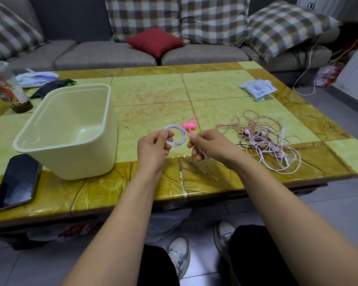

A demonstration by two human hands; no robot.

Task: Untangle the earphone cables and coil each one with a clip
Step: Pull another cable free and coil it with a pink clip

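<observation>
Between my left hand (pixel 153 146) and right hand (pixel 209 145), the white coil (pixel 177 139) was gripped in the left's fingers while the right pinched the pink clip (pixel 189 125) at its edge. Next, I judged, the clip needed fastening shut; the tangle (pixel 267 141) lay just right of both.

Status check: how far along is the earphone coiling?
Done: one white cable is wound into a coil. In hand: the left hand grips that coil while the right hand pinches the pink clip beside it; fastening unclear. Left: the tangle of pink and white cables on the table.
</observation>
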